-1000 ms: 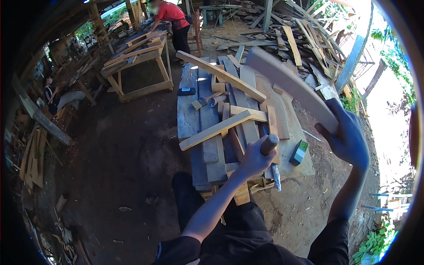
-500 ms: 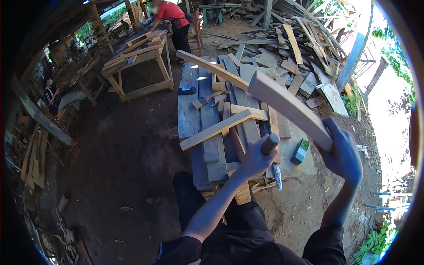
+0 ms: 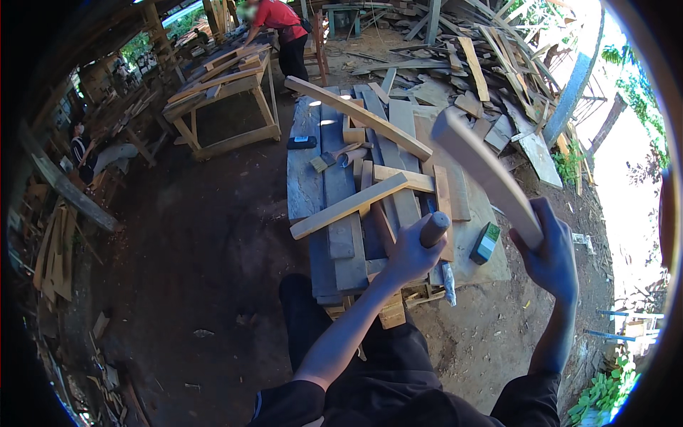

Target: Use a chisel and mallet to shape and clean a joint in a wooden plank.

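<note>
My left hand is closed around an upright, round wooden tool handle. Its rounded end sticks out above my fist; the rest of the tool is hidden below. Raised to the right, my right hand grips the lower end of a thick, curved piece of wood, whose far end is blurred. The curved wood is held apart from the handle. Under my left hand lie several planks and battens on a workbench. One light batten slants across them just left of my fist.
A paintbrush and a black case lie on the bench's left side. A green box stands at its right. Beyond are another wooden table with a person in red, and a scrap-wood heap.
My right hand has lifted the curved wood up and slightly right, away from the long batten behind it. My left hand has barely moved.
</note>
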Motion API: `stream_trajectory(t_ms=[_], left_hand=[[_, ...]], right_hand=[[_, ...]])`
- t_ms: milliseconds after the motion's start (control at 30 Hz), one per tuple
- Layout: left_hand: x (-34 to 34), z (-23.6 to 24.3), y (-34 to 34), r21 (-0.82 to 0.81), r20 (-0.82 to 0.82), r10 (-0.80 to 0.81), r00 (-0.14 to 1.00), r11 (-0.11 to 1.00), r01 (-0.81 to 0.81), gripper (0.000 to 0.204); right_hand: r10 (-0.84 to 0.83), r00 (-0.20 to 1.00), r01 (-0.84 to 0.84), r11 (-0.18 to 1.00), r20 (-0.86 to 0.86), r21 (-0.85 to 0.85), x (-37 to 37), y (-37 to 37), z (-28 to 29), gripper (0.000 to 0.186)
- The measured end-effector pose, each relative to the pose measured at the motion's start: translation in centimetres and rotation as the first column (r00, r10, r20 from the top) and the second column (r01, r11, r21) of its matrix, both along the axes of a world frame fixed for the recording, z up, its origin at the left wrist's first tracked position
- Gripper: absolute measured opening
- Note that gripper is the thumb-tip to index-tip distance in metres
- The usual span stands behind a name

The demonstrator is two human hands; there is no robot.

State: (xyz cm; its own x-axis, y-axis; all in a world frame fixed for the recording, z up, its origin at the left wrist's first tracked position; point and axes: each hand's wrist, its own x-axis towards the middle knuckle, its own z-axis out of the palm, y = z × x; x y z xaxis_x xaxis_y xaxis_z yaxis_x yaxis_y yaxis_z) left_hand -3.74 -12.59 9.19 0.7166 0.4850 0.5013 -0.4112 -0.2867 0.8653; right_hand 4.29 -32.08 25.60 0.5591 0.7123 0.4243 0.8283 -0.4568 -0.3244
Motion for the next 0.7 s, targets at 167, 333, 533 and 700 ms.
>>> stream_trajectory(t_ms=[167, 333, 533, 700], left_hand=[[-0.3, 0.3, 0.2, -0.024, -0.024, -0.016, 1.000, 1.000, 0.015, 0.013], [-0.3, 0.3, 0.1, 0.012, -0.021, -0.005, 1.000, 1.000, 0.006, 0.014], [-0.4, 0.6, 0.0, -0.012, -0.019, -0.017, 1.000, 1.000, 0.017, 0.014], [-0.3, 0.3, 0.1, -0.009, -0.016, -0.019, 1.000, 1.000, 0.019, 0.014]], right_hand=[[-0.003, 1.000, 0.003, 0.999, -0.001, -0.044, 0.1, 0.0, -0.1, 0.037], [-0.065, 0.996, 0.069, 0.996, -0.066, 0.049, 0.6, 0.1, -0.1, 0.040], [0.202, 0.783, 0.152, 0.855, -0.588, 0.497, 3.2, 0.2, -1.5, 0.035], [0.326, 0.460, 0.469, 0.701, -0.826, 0.538, 7.3, -0.7, -5.2, 0.040]])
